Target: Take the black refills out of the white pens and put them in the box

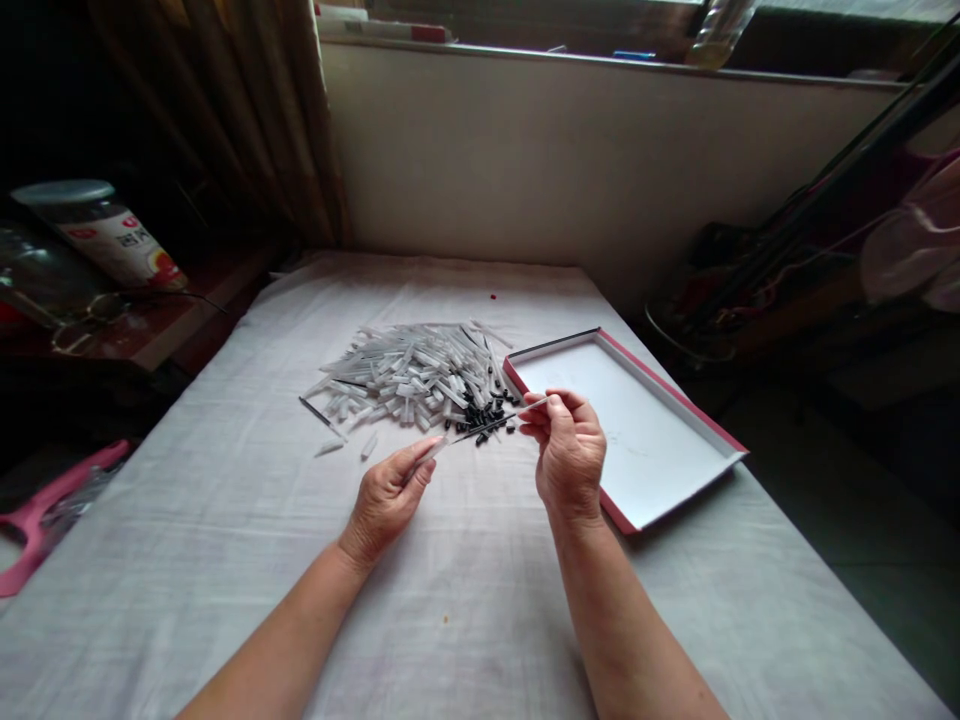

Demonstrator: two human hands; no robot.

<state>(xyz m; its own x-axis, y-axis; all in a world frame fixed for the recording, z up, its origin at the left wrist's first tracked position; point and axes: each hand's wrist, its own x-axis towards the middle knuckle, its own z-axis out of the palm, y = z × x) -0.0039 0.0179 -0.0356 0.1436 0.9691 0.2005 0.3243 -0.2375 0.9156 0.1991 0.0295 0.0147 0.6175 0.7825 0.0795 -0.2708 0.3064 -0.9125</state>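
Note:
My left hand [392,497] is closed on a small clear tube [431,452], pinched between thumb and fingers. Opposite it, my right hand [568,452] pinches the pale end of a thin dark stick [487,428]. The stick's other tip points at the mouth of the tube; whether it is inside I cannot tell. Just beyond the hands lies a heap of clear and whitish tubes [409,365], with a few dark sticks among them. Small black caps [480,410] are gathered at the heap's right front, behind the stick.
A shallow white box lid with red edges [660,440] lies right of my right hand. White cloth [262,560] covers the table. A tiny red bit [493,296] lies near the back. At left are a jar [112,235] and a pink handle-like object [45,510]; a wall [525,150] stands behind.

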